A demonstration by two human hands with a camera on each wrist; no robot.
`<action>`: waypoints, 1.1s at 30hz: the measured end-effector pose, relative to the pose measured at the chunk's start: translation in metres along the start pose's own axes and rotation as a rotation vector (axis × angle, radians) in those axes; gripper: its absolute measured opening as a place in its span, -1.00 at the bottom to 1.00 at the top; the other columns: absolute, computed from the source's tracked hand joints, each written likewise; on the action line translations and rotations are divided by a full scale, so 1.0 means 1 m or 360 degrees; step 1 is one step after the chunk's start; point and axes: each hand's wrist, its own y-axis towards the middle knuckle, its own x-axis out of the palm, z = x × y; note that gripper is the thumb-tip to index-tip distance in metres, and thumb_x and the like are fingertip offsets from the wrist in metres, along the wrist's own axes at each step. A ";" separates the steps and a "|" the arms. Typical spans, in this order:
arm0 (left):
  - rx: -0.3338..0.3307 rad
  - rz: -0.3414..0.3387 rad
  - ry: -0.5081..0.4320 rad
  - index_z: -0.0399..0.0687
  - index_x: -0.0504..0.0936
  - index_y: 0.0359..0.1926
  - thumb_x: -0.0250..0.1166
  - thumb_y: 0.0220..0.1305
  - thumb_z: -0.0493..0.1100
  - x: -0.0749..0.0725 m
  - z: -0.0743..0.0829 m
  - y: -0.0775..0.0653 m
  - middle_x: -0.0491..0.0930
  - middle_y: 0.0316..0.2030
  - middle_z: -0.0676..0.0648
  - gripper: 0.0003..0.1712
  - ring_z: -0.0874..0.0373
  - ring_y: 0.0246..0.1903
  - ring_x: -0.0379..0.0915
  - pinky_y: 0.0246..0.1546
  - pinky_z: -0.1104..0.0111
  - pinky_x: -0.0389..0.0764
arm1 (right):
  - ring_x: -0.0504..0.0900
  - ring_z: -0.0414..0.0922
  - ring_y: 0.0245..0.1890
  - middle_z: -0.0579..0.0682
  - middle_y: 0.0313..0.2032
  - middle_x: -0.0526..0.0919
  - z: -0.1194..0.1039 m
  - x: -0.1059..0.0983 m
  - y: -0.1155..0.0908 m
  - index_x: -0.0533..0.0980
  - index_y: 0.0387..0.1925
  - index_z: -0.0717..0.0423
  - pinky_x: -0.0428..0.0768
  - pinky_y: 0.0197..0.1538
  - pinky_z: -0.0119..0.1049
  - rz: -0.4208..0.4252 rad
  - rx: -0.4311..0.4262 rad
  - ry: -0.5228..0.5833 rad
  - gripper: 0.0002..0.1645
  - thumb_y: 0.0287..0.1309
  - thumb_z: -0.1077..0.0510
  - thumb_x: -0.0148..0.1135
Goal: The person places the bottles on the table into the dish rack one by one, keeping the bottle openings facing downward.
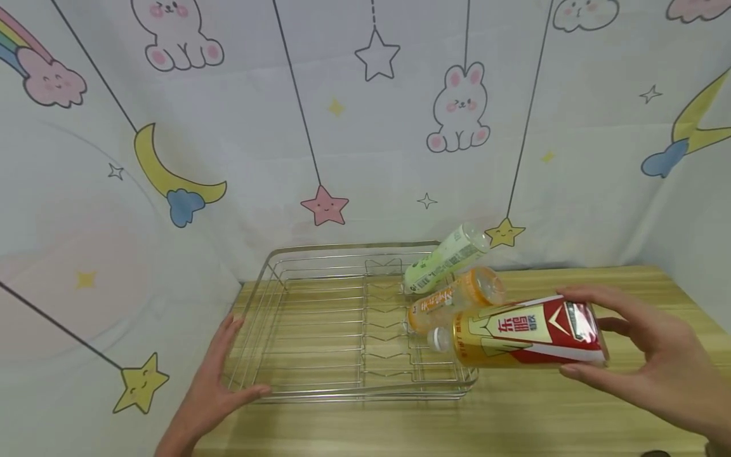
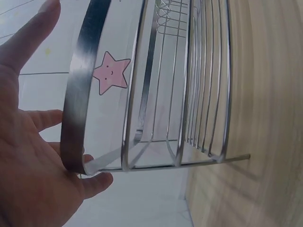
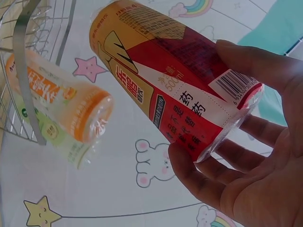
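Observation:
My right hand (image 1: 657,362) holds a red and gold drink bottle (image 1: 525,333) near its base, fingers on one side and thumb on the other. The bottle lies almost level, its white cap pointing left over the right end of a metal wire rack (image 1: 365,387). In the right wrist view, the same bottle (image 3: 175,80) shows its barcode and base near the fingers. At the rack's front left corner, my left hand (image 1: 214,387) is spread with thumb and fingers apart. The left wrist view shows that hand (image 2: 33,156) beside the flat rim (image 2: 78,94), some fingers behind it.
Two bottles lean in the rack's right end, bases up and to the right: one with an orange label (image 1: 451,301), one pale green (image 1: 445,260). The rack stands on a wood-grain table (image 1: 571,406). A white cloth (image 1: 388,152) with printed cartoons hangs behind.

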 end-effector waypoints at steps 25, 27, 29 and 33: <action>-0.0152 -0.0207 -0.0017 -0.15 -0.32 0.57 0.55 0.00 -0.16 0.001 -0.029 0.001 -0.08 0.40 -0.60 0.39 -0.71 0.16 0.12 0.01 -0.50 0.24 | 0.51 -0.31 -0.14 -0.02 0.12 0.49 0.010 0.035 0.009 0.54 0.14 0.11 0.55 -0.14 -0.63 -0.0105 -0.0116 0.0015 0.00 -0.57 0.27 0.75; -0.0141 -0.0209 -0.0041 -0.14 -0.32 0.57 0.54 0.01 -0.17 0.001 -0.030 0.000 -0.09 0.40 -0.60 0.39 -0.71 0.17 0.11 0.01 -0.50 0.23 | 0.49 -0.30 -0.15 -0.02 0.11 0.45 0.010 0.040 0.009 0.56 0.12 0.09 0.52 -0.13 -0.65 -0.0095 -0.0103 0.0016 -0.03 -0.55 0.25 0.75; -0.0144 -0.0209 -0.0056 -0.14 -0.32 0.57 0.54 0.01 -0.18 0.001 -0.030 0.000 -0.09 0.41 -0.59 0.38 -0.70 0.19 0.09 0.03 -0.49 0.23 | 0.43 -0.28 -0.10 -0.04 0.07 0.41 0.009 0.045 0.010 0.58 0.10 0.06 0.48 -0.14 -0.65 -0.0085 -0.0094 -0.0008 -0.06 -0.53 0.20 0.76; -0.0150 -0.0204 -0.0058 -0.13 -0.32 0.57 0.53 0.02 -0.18 0.001 -0.031 0.000 -0.09 0.41 -0.59 0.38 -0.68 0.21 0.07 0.05 -0.48 0.22 | 0.35 -0.27 -0.04 -0.11 0.01 0.38 0.005 0.051 0.014 0.60 0.09 -0.01 0.44 -0.19 -0.58 -0.0105 -0.0080 -0.0096 -0.08 -0.52 0.19 0.75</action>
